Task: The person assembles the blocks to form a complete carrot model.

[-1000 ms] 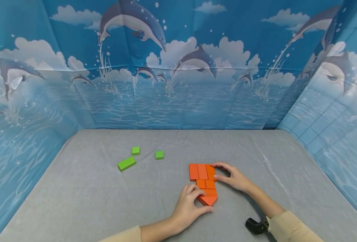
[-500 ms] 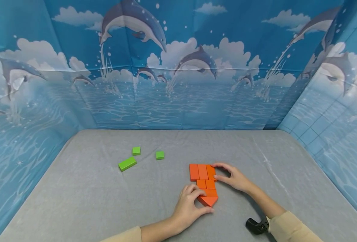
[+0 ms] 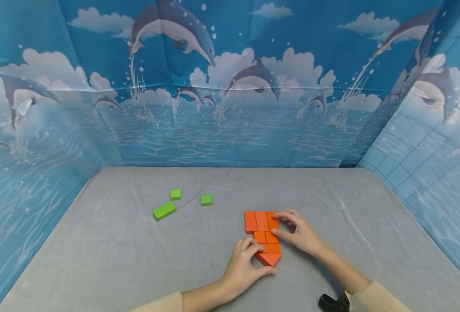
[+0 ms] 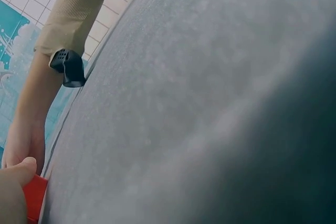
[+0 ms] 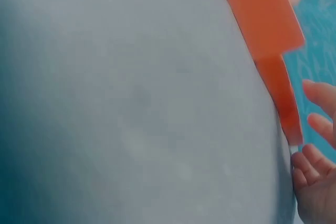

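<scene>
Orange blocks lie flat together in an arrow-like shape, with several long blocks [image 3: 256, 222] at the top, small blocks [image 3: 260, 237] below, a flat rectangular block [image 3: 272, 248] under those, and a triangular block [image 3: 269, 258] at the near end. My left hand [image 3: 242, 266] holds this near end, curled fingers at its left side and thumb by the triangle's tip. Beside the top right long block, my right hand [image 3: 301, 232] hovers with thumb and fingers apart. In the right wrist view, those fingers [image 5: 319, 98] stand clear of the orange blocks [image 5: 268, 19].
Farther left on the grey cloth-covered table [image 3: 116, 242] lie a long green block [image 3: 164, 211] and two small green blocks, one beside it [image 3: 176, 194] and one to its right [image 3: 206, 199]. A black device [image 3: 333, 303] sits at the right sleeve. Dolphin-print curtains enclose the table.
My right hand has come off the right edge of the top block, its fingers drawing in and shifting slightly over it. The left hand and the blocks stay as they were.
</scene>
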The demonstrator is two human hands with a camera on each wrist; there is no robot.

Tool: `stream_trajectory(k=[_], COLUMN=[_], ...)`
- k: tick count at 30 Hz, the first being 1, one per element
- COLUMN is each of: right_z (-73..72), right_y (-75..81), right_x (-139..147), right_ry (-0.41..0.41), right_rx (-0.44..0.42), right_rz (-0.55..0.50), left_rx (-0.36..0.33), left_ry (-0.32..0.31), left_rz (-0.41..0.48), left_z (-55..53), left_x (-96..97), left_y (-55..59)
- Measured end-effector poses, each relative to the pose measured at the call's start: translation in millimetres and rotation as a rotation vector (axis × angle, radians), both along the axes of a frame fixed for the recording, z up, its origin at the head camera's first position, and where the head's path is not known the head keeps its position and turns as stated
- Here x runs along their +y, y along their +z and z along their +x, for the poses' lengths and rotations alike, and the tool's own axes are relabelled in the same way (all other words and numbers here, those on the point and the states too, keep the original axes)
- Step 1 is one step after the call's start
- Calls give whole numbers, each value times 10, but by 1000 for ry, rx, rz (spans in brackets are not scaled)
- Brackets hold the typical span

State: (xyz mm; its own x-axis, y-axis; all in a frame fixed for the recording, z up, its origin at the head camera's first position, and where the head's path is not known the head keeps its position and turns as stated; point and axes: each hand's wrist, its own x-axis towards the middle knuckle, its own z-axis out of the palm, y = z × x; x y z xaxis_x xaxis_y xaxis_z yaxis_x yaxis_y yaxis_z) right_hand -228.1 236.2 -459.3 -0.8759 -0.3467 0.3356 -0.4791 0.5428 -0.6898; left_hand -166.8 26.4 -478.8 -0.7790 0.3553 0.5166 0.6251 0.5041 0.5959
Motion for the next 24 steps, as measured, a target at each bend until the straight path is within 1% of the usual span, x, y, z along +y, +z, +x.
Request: stream_trajectory(k=[5, 9, 12, 14, 17, 19, 21, 24], right_z=[72, 91, 86, 82, 86, 102, 132, 193], right_y=[-27, -55, -73, -79, -71, -43, 12, 131], right_x=[-46, -51, -39, -36, -42, -58, -86, -130], right_ry=[-40, -54, -57, -59, -65, -69, -71, -67], right_rx=[-22, -38, -48, -57, -73, -84, -89, -87], right_rz=[6, 12, 11, 11, 23, 23, 23, 17], left_rx=[-8, -16, -45, -67, -93, -61, -16, 73], left_ry=[3, -1, -26, -53, -84, -80, -48, 39], left_rz=[3, 10, 45, 89, 175, 217, 231, 210], left_z=[-4, -7, -26, -70, -202, -339, -492, -714], left_x=[3, -2, -21, -71, -246, -441, -693, -1123], left_y=[-10, -20, -2, 32, 122, 181, 226, 235])
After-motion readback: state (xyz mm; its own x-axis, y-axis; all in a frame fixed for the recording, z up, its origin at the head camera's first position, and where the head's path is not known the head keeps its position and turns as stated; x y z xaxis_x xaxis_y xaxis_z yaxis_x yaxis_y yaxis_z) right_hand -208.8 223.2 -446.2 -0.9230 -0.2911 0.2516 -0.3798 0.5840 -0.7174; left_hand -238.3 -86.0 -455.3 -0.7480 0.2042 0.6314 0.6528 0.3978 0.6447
